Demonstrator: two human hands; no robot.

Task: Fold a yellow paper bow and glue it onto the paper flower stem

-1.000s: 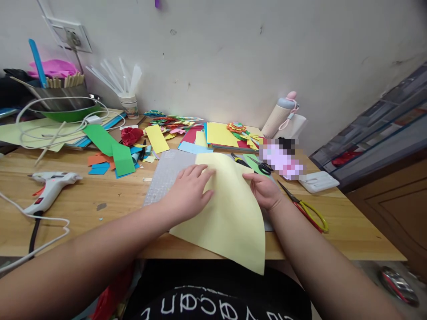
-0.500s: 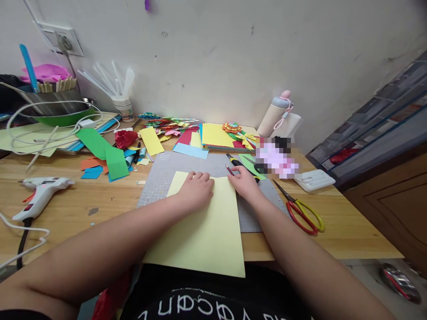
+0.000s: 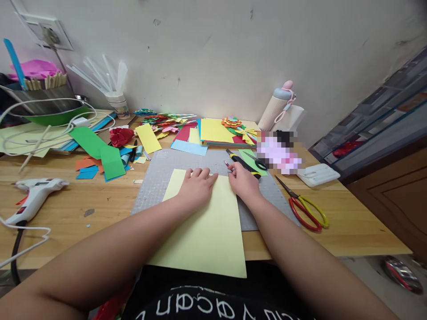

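Observation:
A pale yellow sheet of paper lies flat on a grey cutting mat, and its near edge hangs over the table's front edge. My left hand rests on the sheet's far edge, fingers stretched out flat. At the sheet's far right corner, my right hand is closed round a thin red pencil whose tip sticks out to the left. A black and yellow utility knife lies just beyond my right hand.
Red and yellow scissors lie right of the mat, with black scissors on green paper behind. A white glue gun with its cord lies at the left. Coloured paper stack, green strip, bottle and white case crowd the back.
The yellow sheet, curled and lifted a second ago, now lies flat on the mat. My right hand let go of its edge and now holds the red pencil.

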